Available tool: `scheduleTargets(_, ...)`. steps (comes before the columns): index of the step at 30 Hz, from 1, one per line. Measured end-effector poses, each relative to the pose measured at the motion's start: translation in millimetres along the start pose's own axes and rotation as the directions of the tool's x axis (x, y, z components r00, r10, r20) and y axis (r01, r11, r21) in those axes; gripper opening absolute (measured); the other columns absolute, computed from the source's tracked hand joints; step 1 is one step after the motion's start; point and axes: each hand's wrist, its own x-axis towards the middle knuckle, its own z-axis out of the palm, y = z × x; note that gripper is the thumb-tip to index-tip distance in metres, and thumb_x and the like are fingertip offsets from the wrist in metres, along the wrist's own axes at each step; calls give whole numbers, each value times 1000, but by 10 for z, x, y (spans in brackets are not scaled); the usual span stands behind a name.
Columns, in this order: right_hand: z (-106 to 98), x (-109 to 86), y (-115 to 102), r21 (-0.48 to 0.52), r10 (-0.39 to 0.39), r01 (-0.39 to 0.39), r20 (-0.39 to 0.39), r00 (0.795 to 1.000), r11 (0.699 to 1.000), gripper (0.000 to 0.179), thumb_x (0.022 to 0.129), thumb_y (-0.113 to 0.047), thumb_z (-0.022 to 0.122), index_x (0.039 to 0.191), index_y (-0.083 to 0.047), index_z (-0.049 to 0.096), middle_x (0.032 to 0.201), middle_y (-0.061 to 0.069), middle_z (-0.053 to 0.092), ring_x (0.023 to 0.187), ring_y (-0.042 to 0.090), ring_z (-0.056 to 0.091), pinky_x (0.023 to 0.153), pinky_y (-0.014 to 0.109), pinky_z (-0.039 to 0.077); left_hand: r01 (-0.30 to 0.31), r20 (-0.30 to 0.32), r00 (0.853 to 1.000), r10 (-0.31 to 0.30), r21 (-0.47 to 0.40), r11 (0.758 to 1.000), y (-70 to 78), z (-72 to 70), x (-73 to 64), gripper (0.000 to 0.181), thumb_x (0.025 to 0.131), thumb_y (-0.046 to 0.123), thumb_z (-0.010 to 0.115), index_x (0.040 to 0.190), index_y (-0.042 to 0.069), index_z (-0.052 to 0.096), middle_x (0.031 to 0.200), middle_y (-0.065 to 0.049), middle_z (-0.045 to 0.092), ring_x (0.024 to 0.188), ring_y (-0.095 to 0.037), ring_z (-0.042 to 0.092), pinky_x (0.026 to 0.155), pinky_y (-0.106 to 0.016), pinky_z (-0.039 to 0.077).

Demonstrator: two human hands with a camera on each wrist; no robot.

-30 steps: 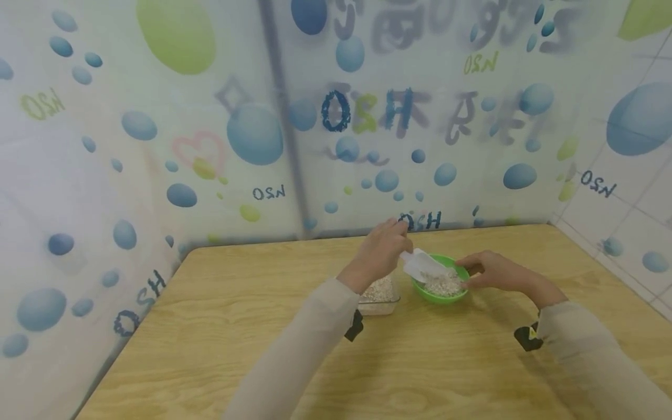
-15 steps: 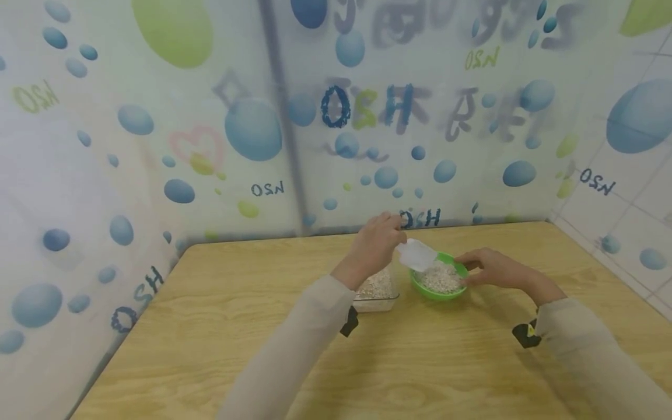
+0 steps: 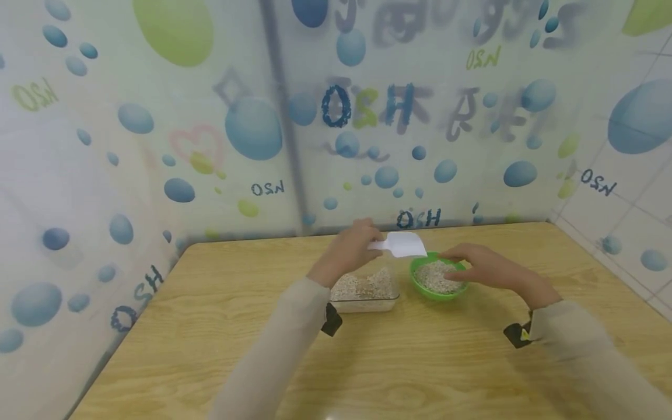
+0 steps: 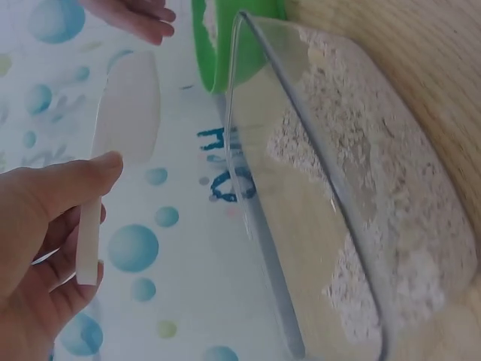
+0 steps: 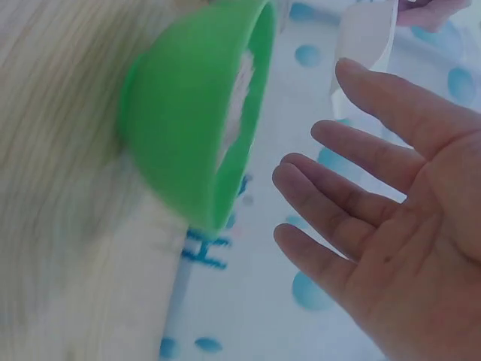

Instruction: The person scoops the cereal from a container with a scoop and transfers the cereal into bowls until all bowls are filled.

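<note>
My left hand (image 3: 349, 248) pinches the handle of a white scoop (image 3: 405, 244), thumb on top, above the table. The scoop's blade looks bare and points right toward a green bowl (image 3: 438, 296). Pale flakes (image 5: 234, 105), like oats, fill much of that bowl. A clear rectangular container (image 3: 364, 304) with more of the flakes stands below my left hand, a hollow in its heap. In the right wrist view my right hand (image 5: 406, 188) has its fingers spread, apart from the bowl and holding nothing. The head view puts it over the bowl's right side.
Everything stands on a wood-grain table (image 3: 236, 338). Behind it rises a wall (image 3: 210, 192) covered in blue and green dots and lettering. The container and bowl stand side by side, close together. White tiles (image 3: 630, 256) line the right side.
My left hand has moved left with the scoop, which has come up out of the bowl and levelled. The right hand has let go of the bowl's rim and lifted slightly.
</note>
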Motion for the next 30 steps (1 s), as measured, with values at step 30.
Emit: scheduleTargets(30, 434, 551, -483, 34, -99, 95, 140, 985, 995, 44, 90, -19, 60, 128, 1, 51, 125, 18, 49, 110, 34, 49, 86, 46, 43, 131, 224, 968, -113, -68, 989, -540, -272, -561, 20, 77, 7, 73, 97, 5, 71, 90, -5, 63, 91, -23, 58, 79, -30, 46)
